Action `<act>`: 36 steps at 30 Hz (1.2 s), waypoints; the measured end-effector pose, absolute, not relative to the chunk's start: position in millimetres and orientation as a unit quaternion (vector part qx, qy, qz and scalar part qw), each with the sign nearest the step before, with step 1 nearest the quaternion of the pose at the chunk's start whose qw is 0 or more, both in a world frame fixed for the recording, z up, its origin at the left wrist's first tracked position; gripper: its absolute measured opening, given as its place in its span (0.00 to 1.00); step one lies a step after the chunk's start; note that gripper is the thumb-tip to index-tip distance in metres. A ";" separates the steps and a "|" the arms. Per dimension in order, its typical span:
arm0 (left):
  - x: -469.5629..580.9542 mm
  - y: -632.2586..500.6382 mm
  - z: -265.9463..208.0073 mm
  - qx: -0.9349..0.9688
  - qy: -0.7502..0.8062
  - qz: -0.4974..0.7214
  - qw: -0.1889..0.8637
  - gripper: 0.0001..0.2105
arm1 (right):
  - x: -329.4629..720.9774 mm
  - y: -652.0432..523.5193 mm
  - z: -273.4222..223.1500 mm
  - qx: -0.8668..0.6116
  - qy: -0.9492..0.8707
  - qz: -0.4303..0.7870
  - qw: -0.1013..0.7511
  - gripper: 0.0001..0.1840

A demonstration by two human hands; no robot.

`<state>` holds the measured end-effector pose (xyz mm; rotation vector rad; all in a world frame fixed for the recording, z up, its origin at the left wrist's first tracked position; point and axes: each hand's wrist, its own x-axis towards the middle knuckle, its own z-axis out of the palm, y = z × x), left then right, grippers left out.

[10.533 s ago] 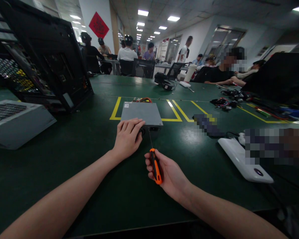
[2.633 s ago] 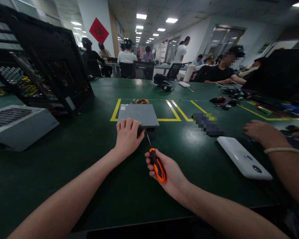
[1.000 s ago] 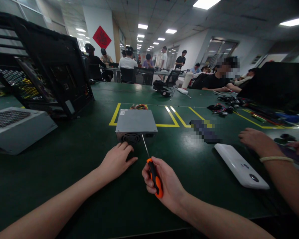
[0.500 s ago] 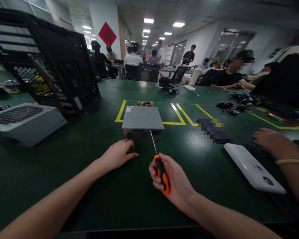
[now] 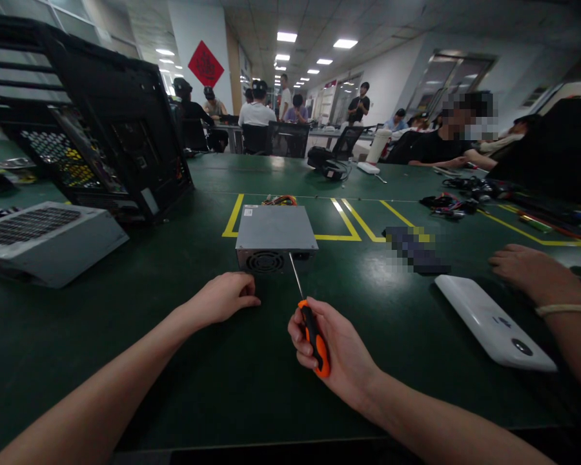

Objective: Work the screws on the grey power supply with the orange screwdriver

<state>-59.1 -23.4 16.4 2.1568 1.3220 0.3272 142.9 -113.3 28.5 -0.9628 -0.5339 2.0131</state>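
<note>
A grey computer power supply [image 5: 275, 226] lies on the green table, its fan grille and socket facing me and coloured cables behind it. My right hand [image 5: 336, 342] is closed around the orange-and-black handle of a screwdriver [image 5: 314, 342]. The metal shaft points away from me, its tip in front of the power supply's face beside the socket; whether it touches cannot be told. My left hand [image 5: 225, 297] rests on the table just before the lower left corner of the power supply. Its fingers curl loosely, the thumb apart, with nothing seen in them.
On the left stand a black computer case [image 5: 91, 129] and a second power supply [image 5: 51, 239]. To the right lie a white oblong device [image 5: 494, 323] and a blurred dark object [image 5: 416, 248]. Another person's hand [image 5: 532, 274] rests beyond it. Cable bundles [image 5: 448, 205] lie farther right.
My left hand has shifted slightly left, a little away from the power supply's front. The right hand and screwdriver have hardly moved. The view has tilted slightly.
</note>
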 end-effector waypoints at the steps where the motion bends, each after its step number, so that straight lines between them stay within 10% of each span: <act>1: -56.0 -23.4 16.4 0.790 0.496 0.144 0.330 0.11 | 142.7 -113.8 28.1 -0.384 -0.214 0.801 0.407 0.16; 7: -32.6 -31.3 19.2 0.562 0.437 0.364 0.601 0.07 | 139.5 -115.7 26.4 -0.393 -0.238 0.814 0.356 0.17; 36: -33.0 -37.4 27.5 0.339 0.315 0.470 0.752 0.10 | 135.9 -119.6 24.6 -0.410 -0.274 0.815 0.305 0.20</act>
